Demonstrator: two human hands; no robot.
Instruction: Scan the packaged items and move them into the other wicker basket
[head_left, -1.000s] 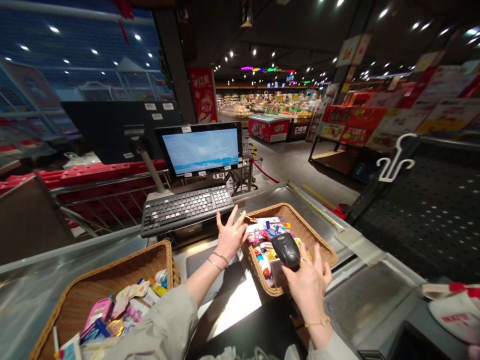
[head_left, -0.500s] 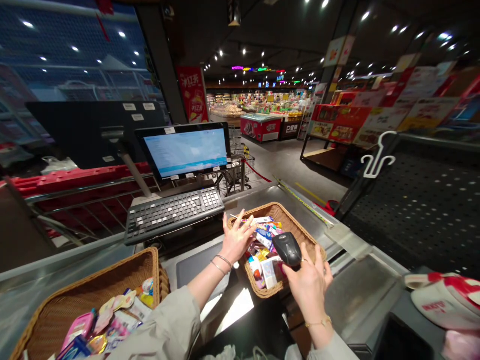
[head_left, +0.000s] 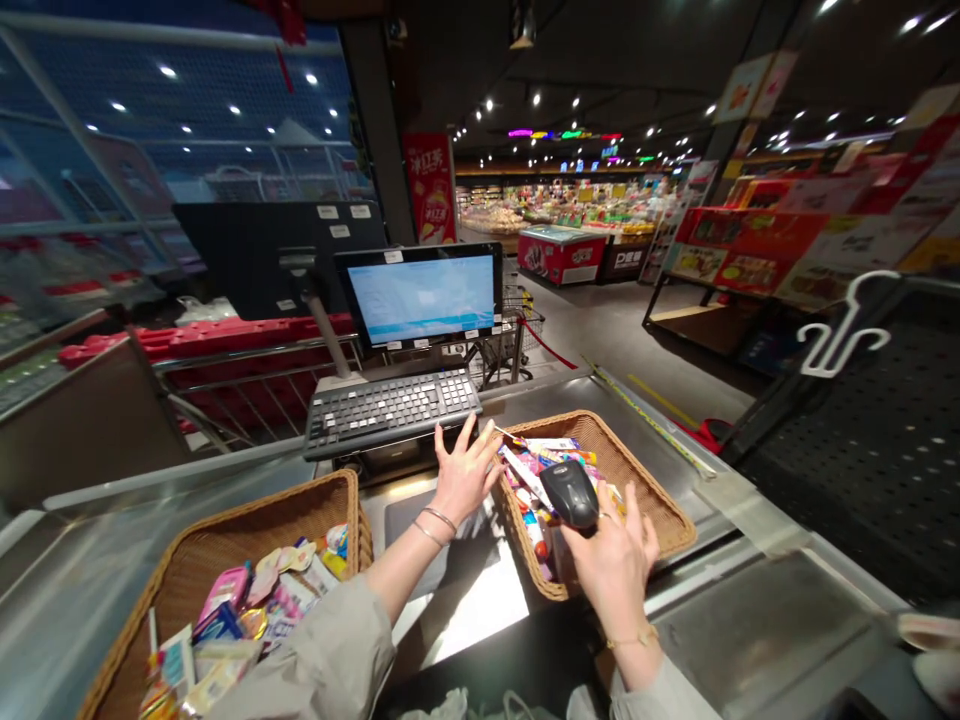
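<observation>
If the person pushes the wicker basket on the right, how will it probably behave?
The wicker basket looks wide and low, so it would probably slide, not tip. Its woven walls seem fairly stiff. It holds only small packets, so it is likely light.

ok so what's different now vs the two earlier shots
Little has changed. The left hand, fingers spread, stays at the near rim of the right-hand wicker basket of small colourful packets, below the dark keyboard; half a second ago it reached slightly further over the rim. The right hand still holds the black handheld scanner over that basket. The camera itself swung a little.
</observation>
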